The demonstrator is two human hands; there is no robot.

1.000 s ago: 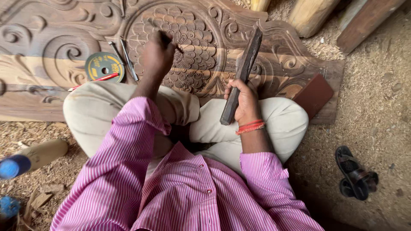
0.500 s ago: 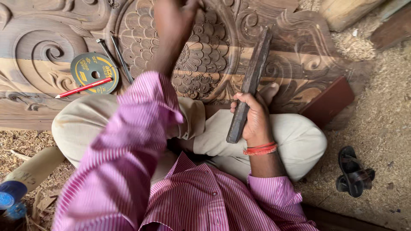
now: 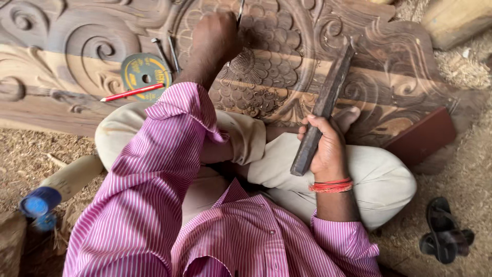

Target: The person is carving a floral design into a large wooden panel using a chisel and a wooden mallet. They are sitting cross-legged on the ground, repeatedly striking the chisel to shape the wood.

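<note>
A thin metal chisel (image 3: 240,11) is gripped in the closed left hand (image 3: 215,38) and set against the scale pattern near the top edge of the carved wooden panel (image 3: 287,77). A dark wooden bar (image 3: 324,107) is clasped by the right hand (image 3: 325,149), fingers wrapped fully around it, above the panel's lower edge. A round disc with a yellow label (image 3: 145,72), 1 red pencil (image 3: 132,92) and 2 nails (image 3: 166,50) are laid on the panel's left part.

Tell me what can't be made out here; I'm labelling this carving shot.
- Head view: the chisel runs off the top edge; its lower part is hidden inside the left hand.
- Carved panel: its near edge is hidden behind the knees.
- Iron bar: its middle is covered by the right hand.
</note>
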